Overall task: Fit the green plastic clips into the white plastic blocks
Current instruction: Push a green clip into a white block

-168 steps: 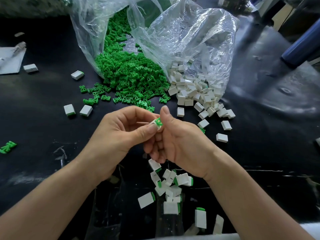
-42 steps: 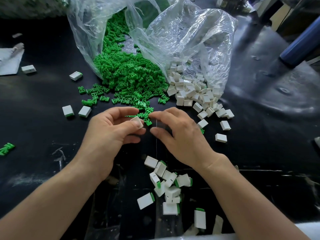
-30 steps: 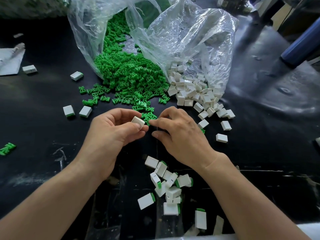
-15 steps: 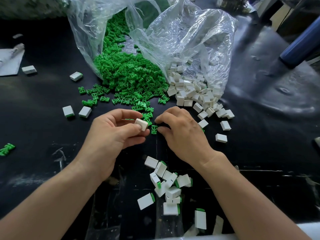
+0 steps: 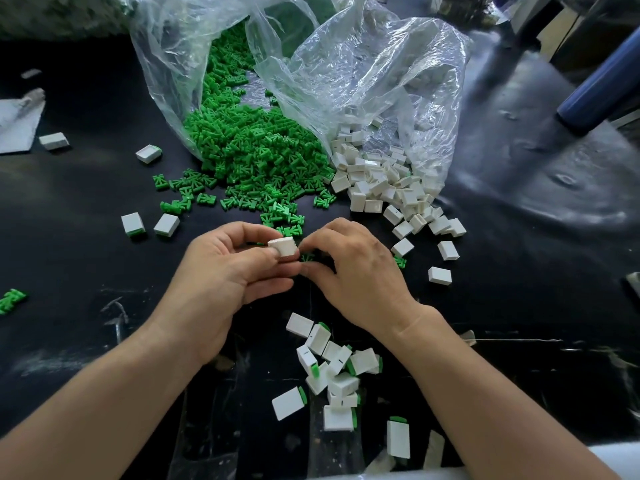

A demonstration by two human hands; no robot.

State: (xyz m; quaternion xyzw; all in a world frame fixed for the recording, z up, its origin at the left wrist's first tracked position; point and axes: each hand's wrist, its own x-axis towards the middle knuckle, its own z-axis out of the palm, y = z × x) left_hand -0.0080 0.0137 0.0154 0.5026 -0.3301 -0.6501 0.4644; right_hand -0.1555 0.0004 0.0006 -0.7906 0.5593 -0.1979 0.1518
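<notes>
Looking down over the person's shoulders, I saw the left hand (image 5: 225, 271) holding one white block (image 5: 283, 247) up off the dark worktop (image 5: 69, 209). It was pinched between thumb and forefinger near the middle of the scene. No green showed on it, so I took it to be unfilled. Which face held the opening I could not make out.

Just to its right the right hand (image 5: 356, 271) lay knuckles up. Its fingers (image 5: 311, 241) were curled down round a single green clip (image 5: 306, 257), with thumb and forefinger on either side of it. Whether the clip had left the worktop I could not tell. Block and clip were just beside each other, not joined.

Farther off, a heap of green clips (image 5: 256, 161) spilled from a clear plastic bag (image 5: 363, 81), with a heap of white blocks (image 5: 381, 188) on its right. Near the person lay a pile of finished blocks (image 5: 332, 368) with green ends showing.

To my eye the step in hand was fetching a clip for the block already held. The next move would call for turning the clip until its legs faced the block's opening. It would then need lining up square and pressing home until only the green end showed, as on the near pile. The left hand would have to brace the block firmly against that push.
</notes>
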